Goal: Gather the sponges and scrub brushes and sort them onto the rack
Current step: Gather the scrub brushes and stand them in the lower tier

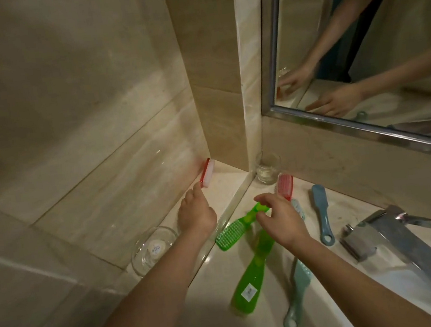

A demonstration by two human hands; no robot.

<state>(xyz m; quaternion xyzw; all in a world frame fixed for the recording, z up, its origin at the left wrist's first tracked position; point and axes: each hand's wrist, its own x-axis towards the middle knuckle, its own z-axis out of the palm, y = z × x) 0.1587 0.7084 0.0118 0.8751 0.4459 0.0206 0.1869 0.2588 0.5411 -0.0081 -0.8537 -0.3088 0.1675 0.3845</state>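
A red-backed scrub brush [206, 172] leans upright in the wall corner on a low ledge. My left hand [196, 214] reaches to it, one fingertip touching its lower end and nothing in its grasp. My right hand [278, 219] pinches the handle end of a small green brush [233, 233] that lies on the counter. A larger green brush [250, 281] with a white label lies just below it. A pink brush [285, 186], a blue brush [322, 212] and a pale teal brush [298, 294] also lie on the counter. No rack or sponge is in view.
A glass bowl [151, 248] sits on the ledge under my left forearm. A drinking glass [268, 169] stands in the corner. A metal faucet [398, 244] juts out at the right over the basin. The mirror [358, 50] reflects both hands.
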